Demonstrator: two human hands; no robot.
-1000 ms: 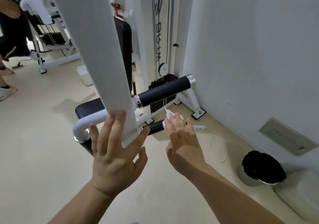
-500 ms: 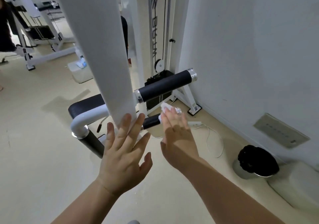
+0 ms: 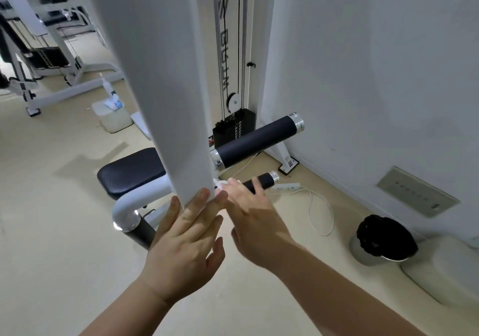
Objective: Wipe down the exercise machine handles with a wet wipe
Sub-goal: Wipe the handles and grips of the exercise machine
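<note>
My right hand (image 3: 255, 216) is closed around the lower black handle (image 3: 261, 181) near where it joins the frame, with a white wet wipe (image 3: 222, 185) bunched under its fingers. The handle's chrome-capped end sticks out past my fingers to the right. A thicker black roller pad (image 3: 255, 140) with chrome ends runs above it. My left hand (image 3: 185, 242) lies flat, fingers apart, against the lower end of the machine's broad white arm (image 3: 166, 76). A black grip (image 3: 141, 233) on a white curved tube (image 3: 134, 201) sits at lower left, partly behind my left hand.
The black seat pad (image 3: 129, 171) is behind the white arm. The weight stack (image 3: 233, 128) and cables stand near the white wall (image 3: 375, 76). A black-lined bin (image 3: 383, 240), a white cord (image 3: 316, 211), a white box with wipes (image 3: 111, 115) and another machine (image 3: 51, 58) are on the beige floor.
My right hand with the wipe has slid left along the lower handle toward the frame, uncovering the chrome end. My left hand stays on the white arm. The view has shifted rightward.
</note>
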